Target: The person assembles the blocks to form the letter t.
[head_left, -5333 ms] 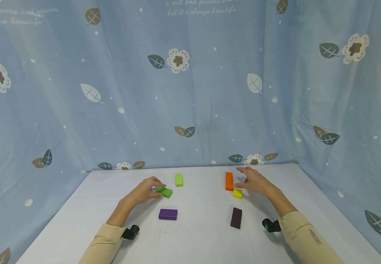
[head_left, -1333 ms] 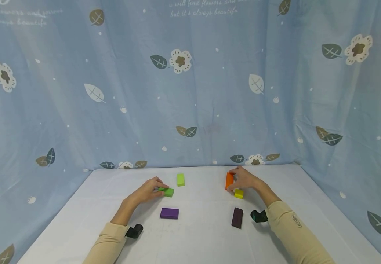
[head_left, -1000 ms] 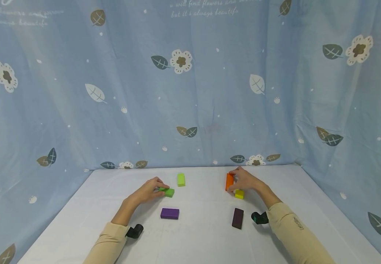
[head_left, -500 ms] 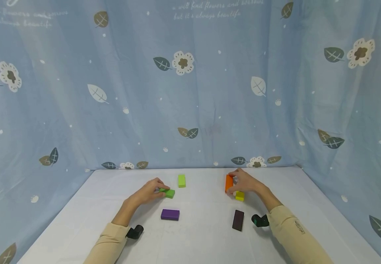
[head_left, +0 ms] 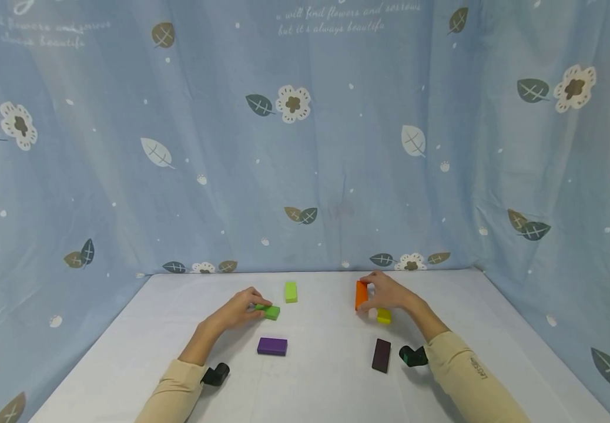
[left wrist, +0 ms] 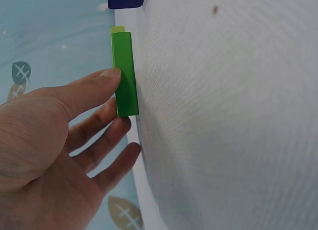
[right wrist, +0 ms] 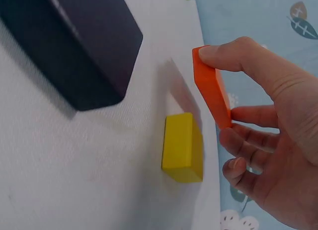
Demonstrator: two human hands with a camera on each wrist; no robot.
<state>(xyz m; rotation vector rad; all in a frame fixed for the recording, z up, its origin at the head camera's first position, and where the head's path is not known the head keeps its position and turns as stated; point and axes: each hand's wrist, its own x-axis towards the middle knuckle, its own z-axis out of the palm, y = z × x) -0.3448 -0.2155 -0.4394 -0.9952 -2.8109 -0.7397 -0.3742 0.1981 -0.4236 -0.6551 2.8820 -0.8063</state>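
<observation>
My left hand (head_left: 235,308) pinches the green block (head_left: 271,313) between thumb and fingers, low over the white table. In the left wrist view the thumb lies on the near side of the block and the fingers are behind it. My right hand (head_left: 388,293) pinches the orange block (head_left: 361,296) by its two ends, thumb at one and fingers at the other. The right wrist view shows the orange block (right wrist: 211,88) tilted, with its shadow apart from it on the cloth. Close by the right hand lies a yellow block (right wrist: 178,143).
A lime block (head_left: 291,292) lies beyond the green one. Nearer the front are a purple block (head_left: 272,346) on the left and a dark brown block (head_left: 381,356) on the right. A blue patterned curtain (head_left: 337,176) rises behind the white table (head_left: 326,376).
My right hand reached in, took hold of the orange block, and has just moved it slightly left, away from the yellow block. The left hand has closed on the green block and stays in place.
</observation>
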